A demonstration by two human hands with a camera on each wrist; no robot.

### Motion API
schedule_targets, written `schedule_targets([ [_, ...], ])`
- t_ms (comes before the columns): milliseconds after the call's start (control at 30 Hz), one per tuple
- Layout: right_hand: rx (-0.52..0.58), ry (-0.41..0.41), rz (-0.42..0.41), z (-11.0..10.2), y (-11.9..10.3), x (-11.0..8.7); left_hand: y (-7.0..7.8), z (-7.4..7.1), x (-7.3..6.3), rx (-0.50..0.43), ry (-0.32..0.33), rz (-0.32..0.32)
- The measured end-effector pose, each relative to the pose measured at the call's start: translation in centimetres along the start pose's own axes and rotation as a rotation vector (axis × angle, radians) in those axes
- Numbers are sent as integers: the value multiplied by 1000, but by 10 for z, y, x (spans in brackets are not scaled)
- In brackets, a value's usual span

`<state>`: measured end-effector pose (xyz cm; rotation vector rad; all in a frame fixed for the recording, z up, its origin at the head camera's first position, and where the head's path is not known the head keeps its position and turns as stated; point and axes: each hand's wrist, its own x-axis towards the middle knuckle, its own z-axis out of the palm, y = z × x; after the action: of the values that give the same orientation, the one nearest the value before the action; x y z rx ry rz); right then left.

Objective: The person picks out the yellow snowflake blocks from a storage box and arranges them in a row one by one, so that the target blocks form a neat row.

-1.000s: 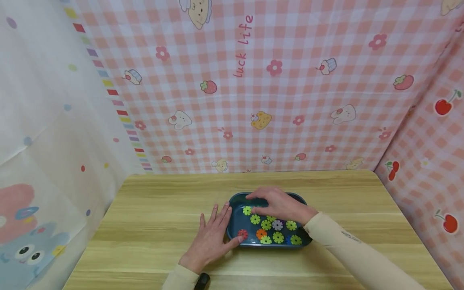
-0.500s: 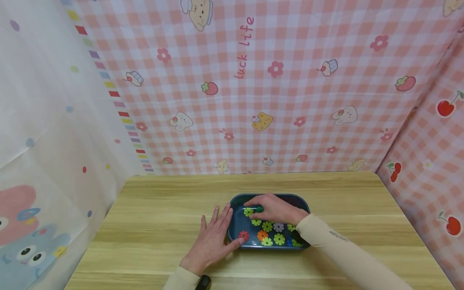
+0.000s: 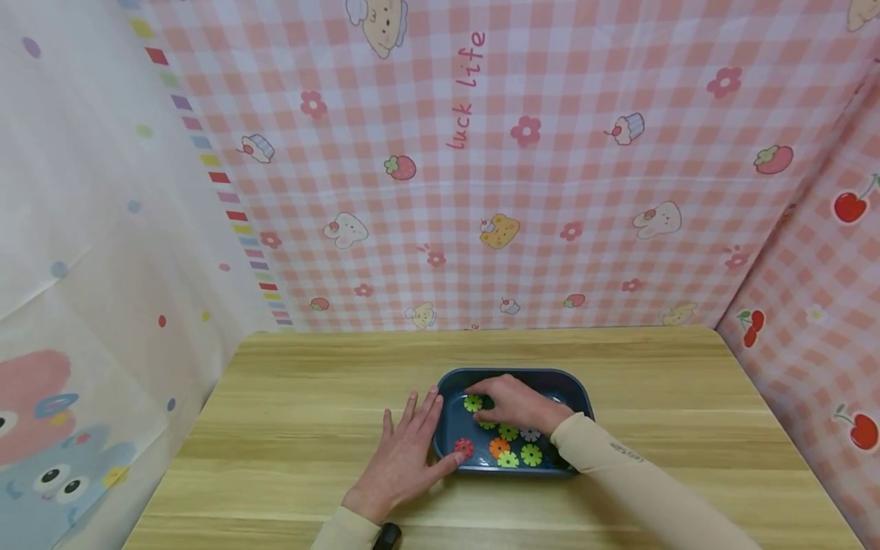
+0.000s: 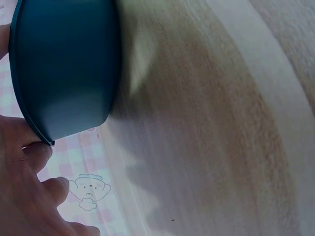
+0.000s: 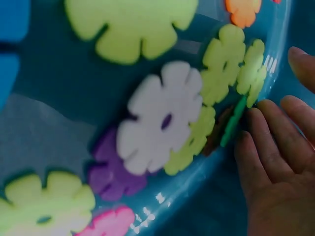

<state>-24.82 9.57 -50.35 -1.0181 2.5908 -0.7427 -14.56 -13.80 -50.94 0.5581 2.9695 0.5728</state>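
A dark blue tray (image 3: 450,418) on the wooden table holds several flower-shaped plastic pieces. My left hand (image 3: 401,462) spreads its fingers at the tray's left end, fingertips at the rim and thumb on the near edge by a red piece (image 3: 464,448). Inside the tray, my right hand (image 3: 521,403) reaches down with thumb and index finger apart, either side of a yellow-green piece (image 3: 473,402). In the right wrist view, its fairly straight fingers lie close to a green piece (image 5: 234,120) standing on edge beside a brown one (image 5: 216,132).
Also in the tray are an orange piece (image 3: 499,448), a white piece (image 5: 162,118), a purple piece (image 5: 113,169), a pink piece (image 5: 109,223) and a blue one (image 5: 11,22). Pink checked cloth (image 3: 454,183) hangs behind the table (image 3: 309,389).
My right hand has shifted slightly left and nearer, its forearm now covering pieces at the tray's right end. The green piece seen by its fingers half a second ago is mostly hidden. My left hand stays put.
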Motion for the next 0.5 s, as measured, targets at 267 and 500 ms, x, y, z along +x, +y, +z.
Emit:
schedule_targets([
  [267,16,-21,-31,6,0,3,2,0,-1,-14,7,0],
  [500,3,-25,-65,7,1,4,1,1,-1,-14,14,2],
])
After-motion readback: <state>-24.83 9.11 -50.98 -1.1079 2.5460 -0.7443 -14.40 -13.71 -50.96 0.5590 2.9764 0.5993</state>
